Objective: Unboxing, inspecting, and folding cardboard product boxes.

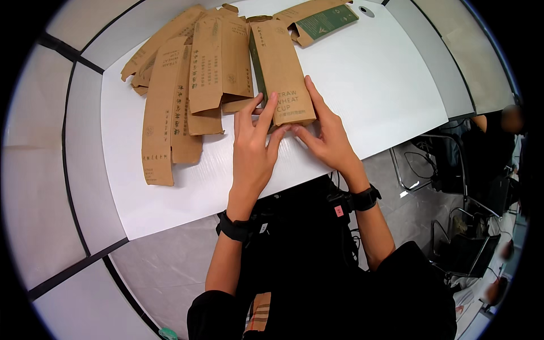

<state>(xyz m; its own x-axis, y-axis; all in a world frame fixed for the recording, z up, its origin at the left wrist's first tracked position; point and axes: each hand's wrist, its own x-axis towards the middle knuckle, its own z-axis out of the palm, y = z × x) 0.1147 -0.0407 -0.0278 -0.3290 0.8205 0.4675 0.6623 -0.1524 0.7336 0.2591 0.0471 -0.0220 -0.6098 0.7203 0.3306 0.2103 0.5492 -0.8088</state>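
A brown cardboard carton (282, 72), unfolded into a long box shape, lies on the white table with its near end towards me. Printed writing runs across its top face, and a dark green side shows on its left. My left hand (255, 131) has its fingers on the left side and upper edge of the carton. My right hand (327, 131) is against its right side. Both thumbs meet at the lower edge of the near end. Left of the carton, several flattened cardboard cartons (206, 63) lie overlapping; one long carton (157, 127) reaches closest to me.
Another carton with a green panel (327, 21) lies at the table's far side, near a round cable hole (366, 11). Low partition panels (89, 161) border the white table (382, 72). Metal-framed chairs (463, 250) and a seated person (484, 148) are off to the right.
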